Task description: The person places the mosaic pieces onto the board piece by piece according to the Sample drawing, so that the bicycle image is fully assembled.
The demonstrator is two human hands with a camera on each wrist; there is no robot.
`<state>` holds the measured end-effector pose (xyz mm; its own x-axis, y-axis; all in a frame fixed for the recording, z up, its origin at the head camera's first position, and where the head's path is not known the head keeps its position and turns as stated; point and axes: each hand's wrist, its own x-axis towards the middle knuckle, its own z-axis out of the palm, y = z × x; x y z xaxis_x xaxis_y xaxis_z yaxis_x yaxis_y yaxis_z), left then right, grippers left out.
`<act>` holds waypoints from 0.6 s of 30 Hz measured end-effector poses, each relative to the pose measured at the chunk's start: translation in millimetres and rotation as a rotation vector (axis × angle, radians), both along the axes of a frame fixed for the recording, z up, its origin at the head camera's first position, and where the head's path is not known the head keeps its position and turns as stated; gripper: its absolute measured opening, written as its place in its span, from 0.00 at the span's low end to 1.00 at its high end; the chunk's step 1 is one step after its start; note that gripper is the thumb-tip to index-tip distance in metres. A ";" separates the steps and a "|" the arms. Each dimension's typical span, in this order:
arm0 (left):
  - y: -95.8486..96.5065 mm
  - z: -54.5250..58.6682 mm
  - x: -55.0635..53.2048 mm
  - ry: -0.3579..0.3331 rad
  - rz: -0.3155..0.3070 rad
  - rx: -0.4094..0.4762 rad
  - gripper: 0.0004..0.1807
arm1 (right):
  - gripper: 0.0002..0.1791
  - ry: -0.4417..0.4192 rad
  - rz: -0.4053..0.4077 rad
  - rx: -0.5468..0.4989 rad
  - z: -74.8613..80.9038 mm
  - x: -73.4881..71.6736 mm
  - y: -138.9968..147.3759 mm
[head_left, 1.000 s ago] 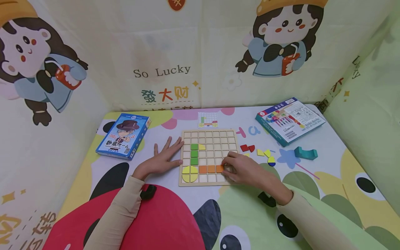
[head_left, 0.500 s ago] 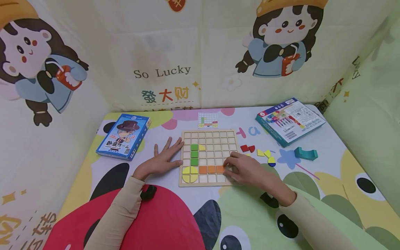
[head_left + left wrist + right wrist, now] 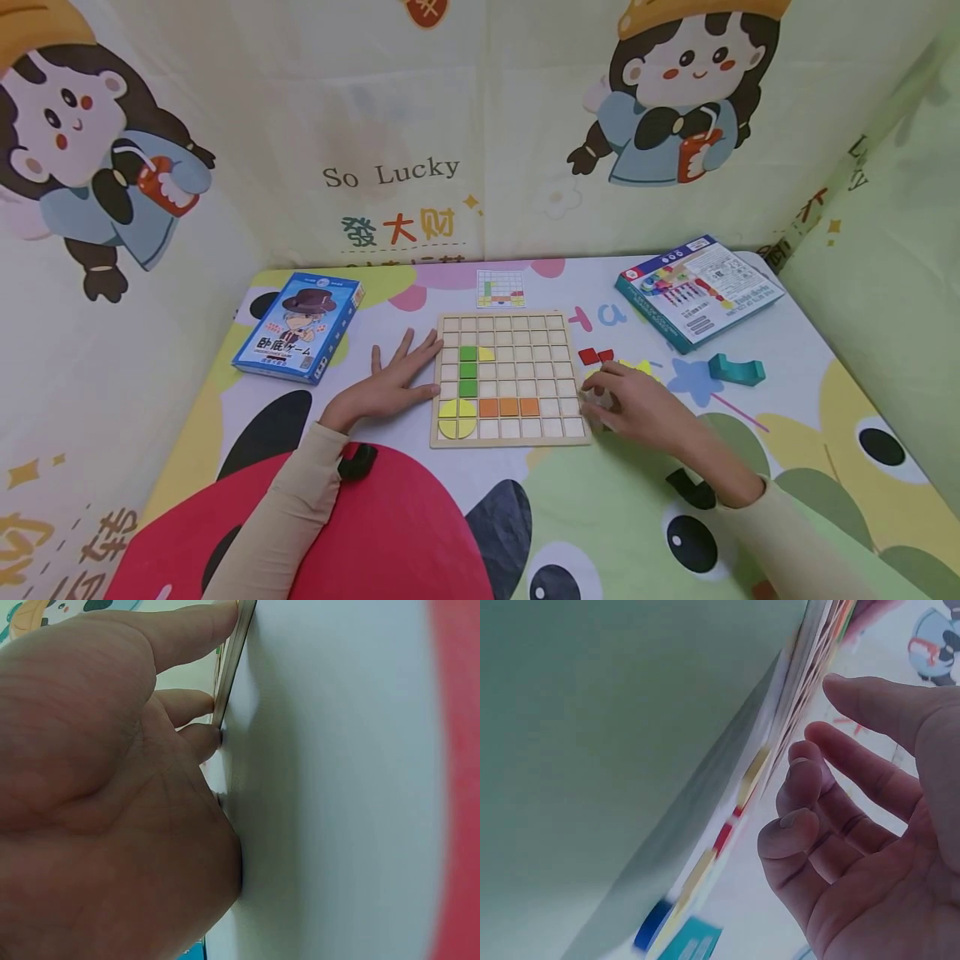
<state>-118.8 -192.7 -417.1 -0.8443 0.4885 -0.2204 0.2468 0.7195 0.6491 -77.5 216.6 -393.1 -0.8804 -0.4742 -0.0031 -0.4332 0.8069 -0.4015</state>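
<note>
A wooden grid board (image 3: pixel 510 443) lies on the table. Three green squares (image 3: pixel 468 371) form a column on it, with a yellow piece (image 3: pixel 486 354) beside the top one. Yellow quarter-circles (image 3: pixel 457 418) make a disc at the lower left, and three orange squares (image 3: pixel 509 407) run in a row to its right. My left hand (image 3: pixel 386 390) rests with spread fingers, thumb and fingertips touching the board's left edge. Just off the right edge is my right hand (image 3: pixel 637 404), its fingers loosely bent; the right wrist view shows nothing between thumb and fingers (image 3: pixel 855 757).
Red pieces (image 3: pixel 588 357) lie right of the board, near yellow pieces (image 3: pixel 643 367) partly hidden by my right hand. A pattern card (image 3: pixel 501 288) sits behind the board. A blue box (image 3: pixel 298 325), a teal-edged box (image 3: pixel 697 292) and a teal arched block (image 3: pixel 737 369) stand around.
My right hand has let go of the third orange square, now lying in its cell, and moved right off the board towards the loose pieces. My left hand has stayed put.
</note>
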 end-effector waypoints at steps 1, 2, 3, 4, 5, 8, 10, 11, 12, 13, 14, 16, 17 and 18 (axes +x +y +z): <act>0.1 -0.2 0.0 0.002 -0.001 -0.001 0.46 | 0.14 -0.001 -0.014 0.003 -0.2 0.5 4.0; 0.1 -0.3 0.0 0.003 -0.001 -0.002 0.46 | 0.13 0.003 -0.020 0.003 -0.3 0.6 8.1; 0.2 -0.4 0.0 0.004 -0.001 -0.002 0.46 | 0.13 0.006 -0.027 0.003 -0.5 0.8 12.0; 0.1 -0.4 0.0 0.004 -0.001 -0.002 0.46 | 0.13 0.007 -0.031 0.001 -0.6 0.9 15.7; 0.1 -0.3 0.0 0.004 -0.001 -0.003 0.46 | 0.12 0.012 -0.036 0.004 -1.1 1.0 19.4; -0.2 -0.2 0.1 0.000 -0.002 0.002 0.46 | 0.12 0.015 -0.046 0.000 -0.5 2.5 30.1; -0.3 -0.3 0.0 -0.002 -0.003 0.003 0.46 | 0.12 0.009 -0.064 0.003 0.3 4.3 37.3; -0.4 -0.5 0.0 -0.002 -0.004 0.003 0.46 | 0.13 0.004 -0.073 0.001 0.9 5.2 41.0; -0.4 -0.6 -0.1 -0.001 -0.004 0.003 0.46 | 0.13 -0.001 -0.081 -0.003 1.8 6.1 44.7; -0.4 -0.6 -0.1 -0.001 -0.005 0.002 0.46 | 0.13 -0.005 -0.087 -0.007 2.8 6.7 48.3; -0.4 -0.6 -0.1 -0.001 -0.005 0.002 0.46 | 0.13 -0.013 -0.096 -0.011 3.8 7.2 51.6; -0.6 -0.5 0.0 0.000 -0.005 -0.001 0.46 | 0.13 -0.026 -0.112 -0.018 5.1 7.8 57.7; -0.7 -0.4 -0.1 0.000 -0.005 -0.002 0.46 | 0.14 -0.035 -0.119 -0.022 5.7 7.9 60.4; -0.8 -0.4 -0.1 0.000 -0.006 -0.002 0.46 | 0.14 -0.041 -0.127 -0.022 5.9 7.8 63.0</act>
